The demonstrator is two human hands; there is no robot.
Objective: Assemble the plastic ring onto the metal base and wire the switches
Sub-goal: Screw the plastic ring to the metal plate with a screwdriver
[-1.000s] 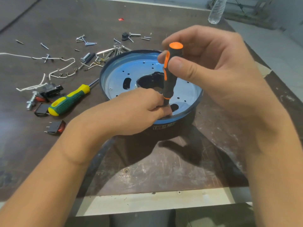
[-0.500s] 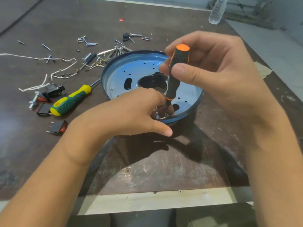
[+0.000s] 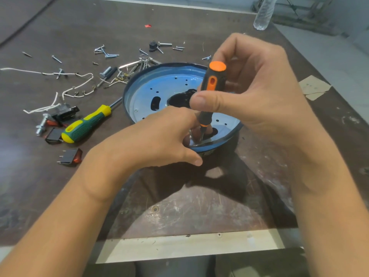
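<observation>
A round blue-tinted metal base [image 3: 159,90] lies on the dark table, its black plastic ring [image 3: 207,153] showing under the near rim. My right hand [image 3: 257,92] grips an orange-and-black screwdriver [image 3: 211,92] upright, tip down at the base's near edge. My left hand [image 3: 159,136] rests on that near rim, fingers curled around the screwdriver tip and a small metal piece; what they pinch is hidden. Black rocker switches with red faces [image 3: 69,156] lie at the left, beside white wires [image 3: 77,88].
A green-and-yellow screwdriver [image 3: 87,124] lies left of the base. Several loose screws and bolts [image 3: 107,52] are scattered behind it. A plastic bottle [image 3: 263,13] stands at the far right corner. A paper scrap [image 3: 313,86] sits near the right edge.
My right hand has shifted the screwdriver slightly and regripped its handle lower with the thumb. My left thumb has spread out over the base's near rim.
</observation>
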